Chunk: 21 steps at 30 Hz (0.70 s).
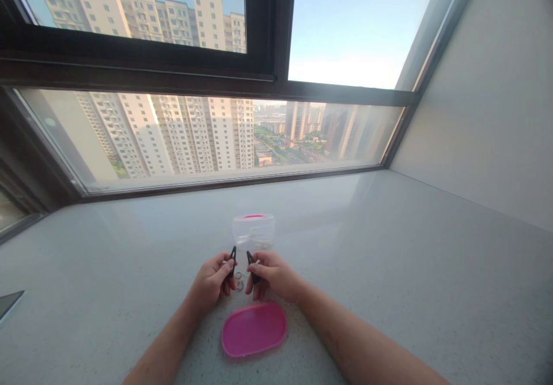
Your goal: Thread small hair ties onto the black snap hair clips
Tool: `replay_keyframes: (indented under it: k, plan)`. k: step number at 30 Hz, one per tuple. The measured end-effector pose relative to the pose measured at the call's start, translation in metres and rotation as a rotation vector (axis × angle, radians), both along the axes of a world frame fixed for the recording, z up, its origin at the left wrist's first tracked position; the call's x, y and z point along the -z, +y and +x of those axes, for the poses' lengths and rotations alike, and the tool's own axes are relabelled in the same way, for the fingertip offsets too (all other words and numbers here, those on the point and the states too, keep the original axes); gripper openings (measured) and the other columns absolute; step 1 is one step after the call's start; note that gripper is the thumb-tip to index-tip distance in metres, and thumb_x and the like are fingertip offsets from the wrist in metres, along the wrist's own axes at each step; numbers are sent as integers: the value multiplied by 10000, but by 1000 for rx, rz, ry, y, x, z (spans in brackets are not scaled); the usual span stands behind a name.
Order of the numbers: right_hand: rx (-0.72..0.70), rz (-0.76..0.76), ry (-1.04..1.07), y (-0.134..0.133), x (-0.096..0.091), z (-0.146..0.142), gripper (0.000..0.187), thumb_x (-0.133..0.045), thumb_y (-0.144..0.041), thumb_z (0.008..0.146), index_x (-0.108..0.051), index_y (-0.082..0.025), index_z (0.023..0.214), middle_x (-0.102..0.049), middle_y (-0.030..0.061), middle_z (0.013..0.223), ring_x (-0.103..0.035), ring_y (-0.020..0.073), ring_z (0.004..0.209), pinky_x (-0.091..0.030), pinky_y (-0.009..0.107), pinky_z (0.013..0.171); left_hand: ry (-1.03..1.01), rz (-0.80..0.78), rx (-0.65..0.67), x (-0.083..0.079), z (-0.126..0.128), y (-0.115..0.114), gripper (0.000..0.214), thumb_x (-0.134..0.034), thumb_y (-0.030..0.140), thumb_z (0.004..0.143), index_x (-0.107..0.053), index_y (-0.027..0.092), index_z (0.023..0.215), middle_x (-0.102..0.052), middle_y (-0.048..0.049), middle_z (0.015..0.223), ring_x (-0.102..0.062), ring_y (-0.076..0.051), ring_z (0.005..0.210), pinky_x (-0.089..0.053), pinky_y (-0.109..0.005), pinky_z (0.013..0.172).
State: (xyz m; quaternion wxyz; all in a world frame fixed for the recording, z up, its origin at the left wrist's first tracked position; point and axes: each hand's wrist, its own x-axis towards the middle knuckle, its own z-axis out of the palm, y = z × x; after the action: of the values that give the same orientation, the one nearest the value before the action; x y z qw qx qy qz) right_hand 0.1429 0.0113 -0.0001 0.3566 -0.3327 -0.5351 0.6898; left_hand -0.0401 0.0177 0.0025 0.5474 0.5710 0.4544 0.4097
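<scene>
Black hair clips (232,261) are standing nearly upright, one pinched in each of the person's hands, at the near middle of a pale speckled stone counter (389,258). The left hand (211,281) is gripping its clip between thumb and curled fingers, with the clip's tip leaning toward 1 o'clock. The right hand (274,275) is pinching the second clip the same way, its tip leaning toward 11 o'clock. The two clips are close together but not touching. Small metal rings (239,281) are lying on the counter just below the gap between the hands, too small and partly hidden to count. A clear plastic container (253,232) with a pink mark on top is sitting just beyond the hands at 12 o'clock, and its pale contents are too blurred to tell. A pink plastic oval lid (254,329) is lying flat at 6 o'clock from the hands, between the forearms. A dark-framed window (216,137) is running along the counter's far edge at 12 o'clock, with tower blocks (173,137) showing through the glass. A pale wall (484,85) is rising at 3 o'clock, and a dark flat object (8,303) is entering the view at 9 o'clock, too cut off to identify.
</scene>
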Motion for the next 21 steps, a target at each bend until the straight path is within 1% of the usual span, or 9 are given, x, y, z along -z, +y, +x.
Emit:
replay_keyframes:
  k: [8, 15, 21]
  plan:
    - [-9, -7, 24, -1, -2, 1, 365, -626, -481, 761, -518, -167, 910, -655, 8, 571, -558, 130, 384, -406, 203, 384, 6, 3, 4, 0, 0, -1, 316, -591, 477, 767, -582, 161, 781, -610, 12, 434, -456, -99, 325, -289, -191, 350]
    - [2, 2, 17, -1, -2, 1, 379, -621, -487, 757, -517, -161, 920, -660, 18, 587, -565, 129, 392, -406, 198, 382, 18, 13, 10, 1, -1, -1, 315, -569, 472, 792, -574, 157, 798, -618, 10, 443, -452, -97, 332, -308, -189, 362]
    - [2, 6, 38, -2, -2, 1, 370, -638, -487, 744, -513, -167, 882, -671, 19, 579, -561, 126, 370, -412, 194, 362, 22, 10, 7, 2, -1, -1, 317, -565, 477, 792, -572, 160, 802, -618, 14, 445, -458, -102, 333, -314, -192, 364]
